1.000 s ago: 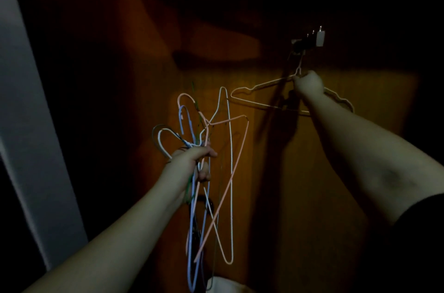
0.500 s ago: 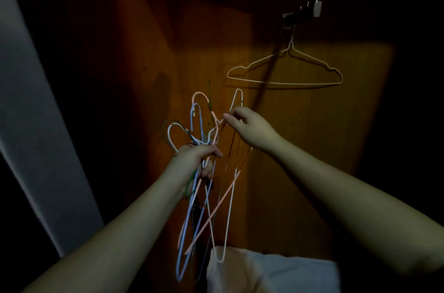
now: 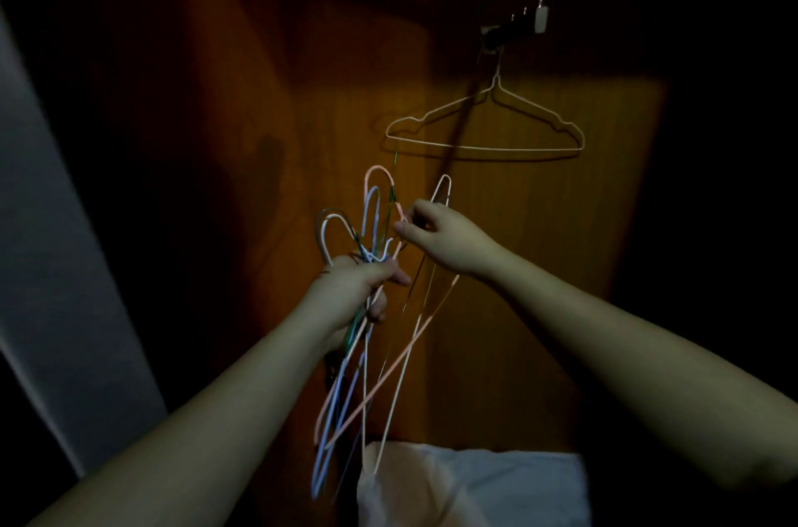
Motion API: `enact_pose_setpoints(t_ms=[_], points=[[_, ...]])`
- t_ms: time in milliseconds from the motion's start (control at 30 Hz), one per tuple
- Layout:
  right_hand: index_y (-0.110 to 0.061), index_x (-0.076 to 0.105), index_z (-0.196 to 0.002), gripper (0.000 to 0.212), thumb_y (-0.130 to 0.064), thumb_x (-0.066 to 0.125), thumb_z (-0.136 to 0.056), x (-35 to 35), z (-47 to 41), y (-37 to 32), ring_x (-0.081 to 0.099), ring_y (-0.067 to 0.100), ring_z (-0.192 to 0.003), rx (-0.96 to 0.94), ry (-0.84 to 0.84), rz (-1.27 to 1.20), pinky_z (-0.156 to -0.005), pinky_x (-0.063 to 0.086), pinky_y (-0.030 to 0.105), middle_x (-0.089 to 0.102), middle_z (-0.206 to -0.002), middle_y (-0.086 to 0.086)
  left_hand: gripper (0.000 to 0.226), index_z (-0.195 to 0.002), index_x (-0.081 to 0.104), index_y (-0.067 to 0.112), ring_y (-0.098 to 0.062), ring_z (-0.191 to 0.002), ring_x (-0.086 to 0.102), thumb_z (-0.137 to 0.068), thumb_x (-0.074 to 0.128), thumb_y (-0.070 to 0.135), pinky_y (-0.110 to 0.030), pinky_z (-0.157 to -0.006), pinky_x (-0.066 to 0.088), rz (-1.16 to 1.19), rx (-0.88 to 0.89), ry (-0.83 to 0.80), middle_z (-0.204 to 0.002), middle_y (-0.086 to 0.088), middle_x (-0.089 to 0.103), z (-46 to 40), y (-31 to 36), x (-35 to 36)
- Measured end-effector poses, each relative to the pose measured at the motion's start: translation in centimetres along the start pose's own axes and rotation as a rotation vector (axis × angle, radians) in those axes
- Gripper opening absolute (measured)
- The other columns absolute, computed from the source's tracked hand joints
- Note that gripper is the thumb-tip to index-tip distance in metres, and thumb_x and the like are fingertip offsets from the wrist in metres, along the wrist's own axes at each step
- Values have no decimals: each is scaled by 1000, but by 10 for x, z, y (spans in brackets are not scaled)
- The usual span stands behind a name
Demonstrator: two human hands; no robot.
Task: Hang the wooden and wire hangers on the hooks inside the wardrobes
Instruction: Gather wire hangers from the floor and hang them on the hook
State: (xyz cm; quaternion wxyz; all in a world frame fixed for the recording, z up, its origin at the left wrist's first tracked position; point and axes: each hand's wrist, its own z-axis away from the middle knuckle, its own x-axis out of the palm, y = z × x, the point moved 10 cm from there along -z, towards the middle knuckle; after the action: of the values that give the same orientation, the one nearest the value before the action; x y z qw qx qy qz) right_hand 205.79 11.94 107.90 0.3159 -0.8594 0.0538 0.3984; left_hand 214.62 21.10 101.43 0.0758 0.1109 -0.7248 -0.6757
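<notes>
Here, a bundle of wire hangers (image 3: 367, 336) sits in the left hand (image 3: 352, 293), whose fingers are curled tight around the necks, just under the hooks; the colours in the bunch are pink, pale blue, white and a thin green, and the wires fan out downward past the wrist, the long loops reaching almost to the lower edge of the view; the curved tops stand up above the fist, tangled together. The right hand (image 3: 444, 237) is just beside those tops, thumb and fingers pinching one wire of the bunch near the pink hook, with a white loop rising behind the knuckles; which hanger exactly it has hold of is hard to tell in the dim light. Up and to the right, well apart from both hands, a single white wire hanger (image 3: 483, 129) hangs from a dark hook rail (image 3: 514, 32) fixed on the back of the wardrobe; it hangs roughly level, its shadow falling on the wood behind; a small white piece shows at the rail's right end. The wardrobe back panel (image 3: 539, 267) is orange-brown wood, lit only in its middle; a pale grey wall or door edge (image 3: 47, 246) runs down the left side; a white cloth or folded fabric (image 3: 475, 483) lies at the bottom, under the dangling wires.
</notes>
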Motion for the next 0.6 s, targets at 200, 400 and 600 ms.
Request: enact_pose_setpoints(t_ms=[200, 400, 600], points=[[-10, 54, -97, 25, -35, 49, -100, -16, 7, 9, 57, 20, -74, -1, 100, 4, -65, 43, 37, 61, -84, 8, 31, -95, 74, 0, -19, -39, 52, -97, 57, 26, -25, -49, 47, 28, -52, -49, -45, -13, 53, -8, 1, 16], [-8, 55, -99, 25, -30, 44, -103, -54, 4, 34, 52, 16, -73, 9, 204, -8, -70, 40, 38, 57, -83, 4, 28, -104, 64, -8, -19, -45, 60, -99, 53, 17, -26, -42, 52, 148, -83, -74, -59, -11, 67, -21, 2, 21], [-12, 54, -98, 25, -31, 39, -104, -93, 7, 69, 49, 14, -70, 75, 259, -10, -65, 42, 35, 54, -82, 5, 25, -79, 60, 0, -12, -34, 48, -97, 56, 17, -19, -35, 39, 51, -101, 23, -51, -7, 56, -33, 2, 8]])
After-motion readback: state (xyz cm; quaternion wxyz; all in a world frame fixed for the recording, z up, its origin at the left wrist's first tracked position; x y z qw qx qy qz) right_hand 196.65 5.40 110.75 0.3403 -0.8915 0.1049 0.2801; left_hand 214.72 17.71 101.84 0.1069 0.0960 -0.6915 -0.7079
